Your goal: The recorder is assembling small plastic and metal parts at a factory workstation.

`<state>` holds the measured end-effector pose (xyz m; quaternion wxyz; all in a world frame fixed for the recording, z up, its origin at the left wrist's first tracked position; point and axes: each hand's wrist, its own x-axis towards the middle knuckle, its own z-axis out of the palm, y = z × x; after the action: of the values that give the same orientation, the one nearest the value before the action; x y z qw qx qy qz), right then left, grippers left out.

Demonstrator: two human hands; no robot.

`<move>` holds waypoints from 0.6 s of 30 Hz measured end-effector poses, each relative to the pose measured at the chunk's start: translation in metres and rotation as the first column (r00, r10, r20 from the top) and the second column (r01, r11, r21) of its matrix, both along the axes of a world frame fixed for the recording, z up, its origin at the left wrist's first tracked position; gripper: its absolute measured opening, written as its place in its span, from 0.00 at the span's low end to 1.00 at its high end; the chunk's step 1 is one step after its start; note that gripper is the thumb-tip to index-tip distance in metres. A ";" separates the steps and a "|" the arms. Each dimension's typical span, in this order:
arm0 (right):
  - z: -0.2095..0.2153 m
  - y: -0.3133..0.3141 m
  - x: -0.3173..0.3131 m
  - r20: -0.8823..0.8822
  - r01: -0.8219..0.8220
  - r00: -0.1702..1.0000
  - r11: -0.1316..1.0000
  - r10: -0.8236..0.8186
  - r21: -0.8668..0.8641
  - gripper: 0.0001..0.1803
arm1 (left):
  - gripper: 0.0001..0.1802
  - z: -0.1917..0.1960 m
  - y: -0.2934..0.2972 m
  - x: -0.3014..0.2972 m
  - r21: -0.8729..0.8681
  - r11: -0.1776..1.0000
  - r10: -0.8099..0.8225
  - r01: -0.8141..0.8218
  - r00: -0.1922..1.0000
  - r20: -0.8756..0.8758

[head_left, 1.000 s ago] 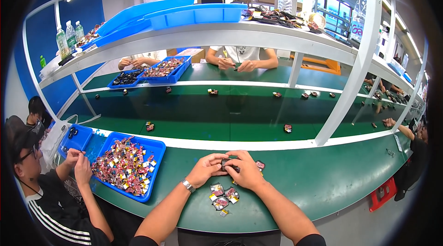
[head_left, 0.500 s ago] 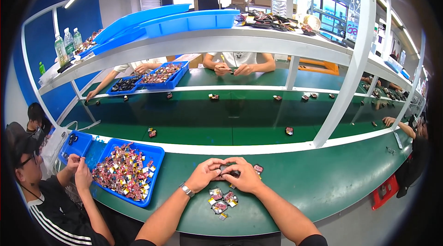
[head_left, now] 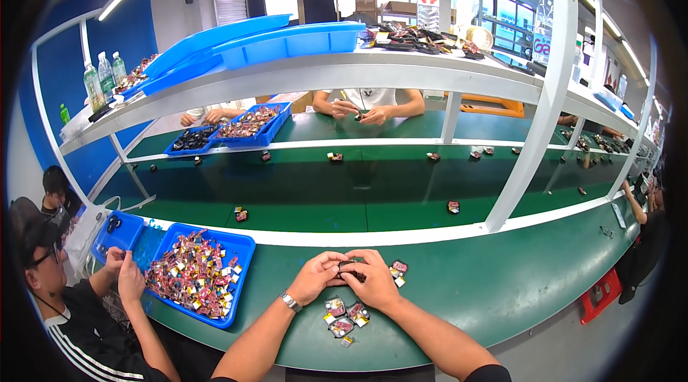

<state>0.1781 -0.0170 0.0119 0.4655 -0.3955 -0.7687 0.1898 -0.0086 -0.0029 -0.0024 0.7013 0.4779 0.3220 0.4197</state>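
- Black piece (head_left: 352,271): it is between my two hands, over the near part of the green worktop (head_left: 502,282), roughly midway between the worktop's near edge and the white rail (head_left: 315,237) along its far edge.
- Left grip (head_left: 317,277): fingers bent in and thumb brought to them, pinching the left end of the piece.
- Right grip (head_left: 371,279): thumb and fingertips pressed down on the right end; my fingers cover much of the piece, so I cannot tell its full outline.
- Weight: I judge it very light, so fingertips alone should carry it.
- Stiffness: it looks like a hard plastic shell, likely stiff but thin-walled; a hard squeeze could crack or bow it.
- Surface: probably smooth and a little slippery, so dry finger pads suit it better than nails.
- Hold: I'd take it by its outer rim at opposite ends, thumbs off the middle, where anything delicate may sit.
- Small parts (head_left: 340,326): these lie grouped between my hands and the near edge, a yellow-and-white tab (head_left: 347,342) beside them on the near-edge side. They look fragile; lift by the dark rims.
- Further parts (head_left: 398,267): just right of my right grip.
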 end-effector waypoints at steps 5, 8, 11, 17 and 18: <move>-0.004 0.001 -0.002 -0.019 0.021 1.000 1.000 -0.021 0.000 0.08 | 0.14 -0.001 0.000 0.000 0.017 1.000 0.005 -0.006 0.999 0.034; -0.006 0.001 -0.001 -0.042 0.008 0.999 0.999 -0.010 -0.040 0.09 | 0.14 0.000 -0.002 0.001 0.016 1.000 0.016 -0.017 0.999 0.033; -0.007 0.003 -0.002 -0.062 -0.017 0.998 0.999 0.014 -0.051 0.10 | 0.13 0.001 -0.003 0.003 0.025 0.999 0.041 -0.041 0.999 0.025; 0.002 0.003 -0.008 -0.024 -0.044 0.999 0.997 0.045 0.058 0.11 | 0.13 -0.004 -0.001 -0.001 0.039 0.994 0.101 -0.105 0.990 0.094; 0.002 0.001 -0.007 -0.019 -0.021 1.000 0.999 0.022 0.046 0.11 | 0.13 -0.003 -0.001 -0.001 0.031 0.995 0.091 -0.095 0.990 0.109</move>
<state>0.1713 -0.0158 0.0135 0.4799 -0.3744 -0.7724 0.1812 -0.0092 -0.0036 -0.0057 0.6884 0.4517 0.2982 0.4829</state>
